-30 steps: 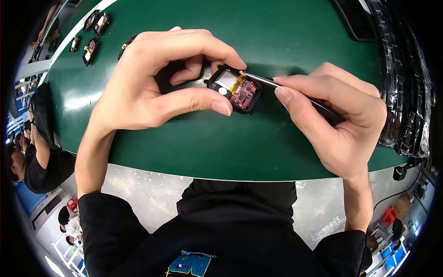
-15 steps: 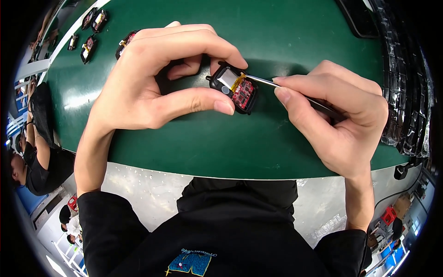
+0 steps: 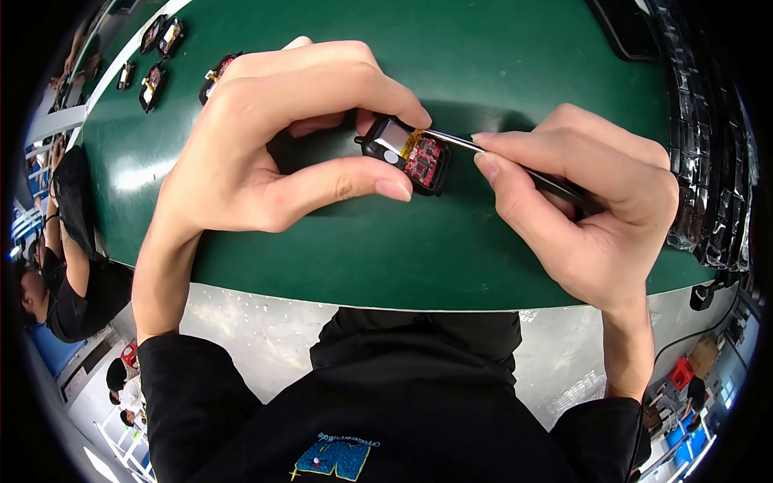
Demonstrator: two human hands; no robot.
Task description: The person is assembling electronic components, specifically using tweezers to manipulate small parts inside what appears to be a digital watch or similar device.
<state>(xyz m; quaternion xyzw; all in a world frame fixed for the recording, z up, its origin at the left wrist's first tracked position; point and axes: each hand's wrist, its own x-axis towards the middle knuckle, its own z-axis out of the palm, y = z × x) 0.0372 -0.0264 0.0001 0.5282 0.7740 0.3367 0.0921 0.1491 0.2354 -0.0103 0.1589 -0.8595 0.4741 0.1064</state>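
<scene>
Between the thumb and fingers of my left hand (image 3: 282, 133) is a small black device housing (image 3: 439, 179), lying open-faced over the green table. Inside it sit a silver battery cell (image 3: 392, 137), a strip of amber tape and a red circuit board (image 3: 424, 158). My right hand (image 3: 596, 193) pinches a pair of slim metal tweezers (image 3: 515, 163). Their tip reaches the upper edge of the housing by the amber tape, close to my left index fingertip. Whether the tip grips anything there is too small to tell.
Several similar open housings (image 3: 151, 86) lie on the green table (image 3: 386, 258) at the far left, and another (image 3: 216, 76) is partly behind my left hand. Black plastic trays (image 3: 696, 145) are stacked at the right edge, near a dark flat object (image 3: 624, 32). A co-worker (image 3: 76, 282) sits at left.
The housing has turned slightly in my left fingers, its battery end lower and a little further left. The tweezers stay by its upper edge, with my right hand almost unmoved.
</scene>
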